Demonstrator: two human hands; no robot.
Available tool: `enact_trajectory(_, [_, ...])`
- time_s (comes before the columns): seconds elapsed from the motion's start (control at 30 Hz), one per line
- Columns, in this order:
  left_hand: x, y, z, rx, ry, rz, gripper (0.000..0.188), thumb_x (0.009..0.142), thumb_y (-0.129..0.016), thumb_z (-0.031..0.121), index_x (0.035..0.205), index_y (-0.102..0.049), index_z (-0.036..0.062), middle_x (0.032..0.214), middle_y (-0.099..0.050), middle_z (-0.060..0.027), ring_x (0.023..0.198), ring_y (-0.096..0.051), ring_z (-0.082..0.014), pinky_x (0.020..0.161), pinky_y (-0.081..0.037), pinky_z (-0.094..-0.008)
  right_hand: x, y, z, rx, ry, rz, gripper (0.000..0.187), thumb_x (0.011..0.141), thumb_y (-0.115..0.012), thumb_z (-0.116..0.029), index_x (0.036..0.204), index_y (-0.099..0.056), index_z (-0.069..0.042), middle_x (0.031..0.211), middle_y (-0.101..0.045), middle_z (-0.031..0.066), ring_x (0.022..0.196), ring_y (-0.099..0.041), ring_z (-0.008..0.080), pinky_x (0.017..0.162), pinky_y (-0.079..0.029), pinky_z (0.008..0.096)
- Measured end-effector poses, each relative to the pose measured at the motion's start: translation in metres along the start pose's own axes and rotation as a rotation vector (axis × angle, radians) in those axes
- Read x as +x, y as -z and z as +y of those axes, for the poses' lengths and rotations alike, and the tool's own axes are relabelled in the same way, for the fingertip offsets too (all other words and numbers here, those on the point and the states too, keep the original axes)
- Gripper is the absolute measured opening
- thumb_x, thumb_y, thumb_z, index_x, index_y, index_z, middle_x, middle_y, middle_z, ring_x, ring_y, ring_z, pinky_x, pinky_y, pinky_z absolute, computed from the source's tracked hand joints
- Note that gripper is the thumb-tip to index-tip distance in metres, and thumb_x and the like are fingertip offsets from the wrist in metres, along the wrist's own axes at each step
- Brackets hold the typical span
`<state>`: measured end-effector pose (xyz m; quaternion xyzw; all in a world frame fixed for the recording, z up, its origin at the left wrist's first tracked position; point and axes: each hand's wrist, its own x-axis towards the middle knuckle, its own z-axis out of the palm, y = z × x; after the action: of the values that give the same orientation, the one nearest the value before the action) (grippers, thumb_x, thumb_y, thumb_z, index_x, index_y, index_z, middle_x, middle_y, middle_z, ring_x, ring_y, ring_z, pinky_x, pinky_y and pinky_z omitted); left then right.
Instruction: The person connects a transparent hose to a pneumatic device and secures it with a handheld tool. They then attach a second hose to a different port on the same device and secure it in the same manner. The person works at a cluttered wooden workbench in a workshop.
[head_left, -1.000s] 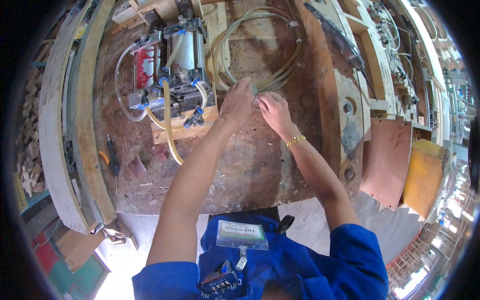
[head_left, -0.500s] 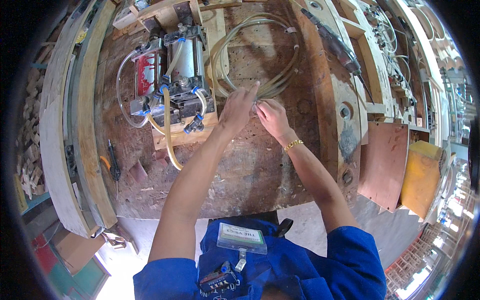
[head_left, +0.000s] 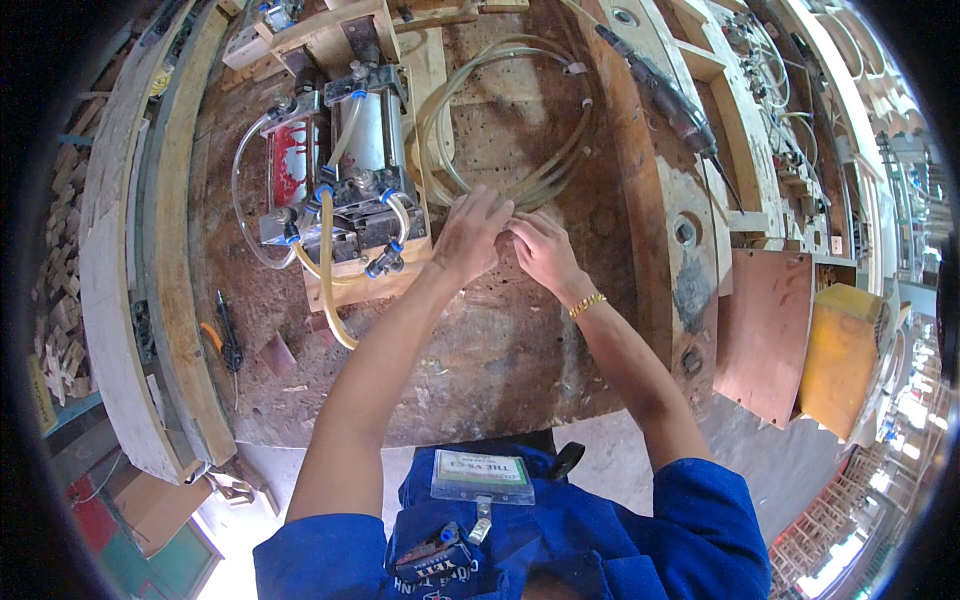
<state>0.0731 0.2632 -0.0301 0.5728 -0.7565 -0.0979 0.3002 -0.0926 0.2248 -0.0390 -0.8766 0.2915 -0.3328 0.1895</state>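
My left hand point(head_left: 474, 232) and my right hand point(head_left: 543, 247) meet at the near edge of a coil of clear plastic tubing point(head_left: 443, 78). The fingers of both are bent and pinched together at the fingertips. Whatever sits between them is too small and covered to make out. Left of my hands stand two pneumatic cylinders, one red and silver point(head_left: 297, 165), the other silver point(head_left: 376, 135), on a wooden block point(head_left: 408, 279). Clear and yellowish hoses with blue push-in fittings run from them; one yellowish hose point(head_left: 328, 262) curves down beside my left forearm.
A screwdriver point(head_left: 229, 335) and a reddish scrap point(head_left: 279, 355) lie on the worn wooden bench point(head_left: 500, 385) at left. A dark power tool with a long bit point(head_left: 678, 110) rests on the right-hand beam. Beyond it stand a plywood panel point(head_left: 768, 330) and a yellow box point(head_left: 842, 355).
Both hands have come slightly nearer to me, staying together at the fingertips. My left fingers are more curled than before. The coil and cylinders look unmoved.
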Motion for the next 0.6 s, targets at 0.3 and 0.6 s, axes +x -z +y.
enact_trajectory(0.3, [0.0001,-0.0051,-0.0019,0.117,0.044,-0.042,0.027,0.085,-0.056,0.011,0.111,-0.06,0.0056,0.118,-0.059,-0.0155,0.121,-0.051,-0.0352,0.102,-0.039,-0.0454,0.0013,0.0072,-0.0018,0.124,-0.092,0.039,0.023,0.077,-0.065,0.002,0.099,-0.063,-0.004,0.1,-0.066,0.0146,0.086,-0.065,0.0336,0.073,-0.054,0.0404])
enact_trajectory(0.6, [0.0005,-0.0036,-0.0022,0.146,0.038,-0.087,0.021,0.084,-0.055,0.011,0.104,-0.062,0.0145,0.118,-0.058,-0.0124,0.119,-0.051,-0.0357,0.101,-0.04,-0.0466,-0.0003,0.0073,-0.0012,0.111,-0.066,0.042,0.023,0.077,-0.065,0.001,0.099,-0.064,-0.005,0.098,-0.066,0.0135,0.083,-0.065,0.0337,0.072,-0.054,0.0403])
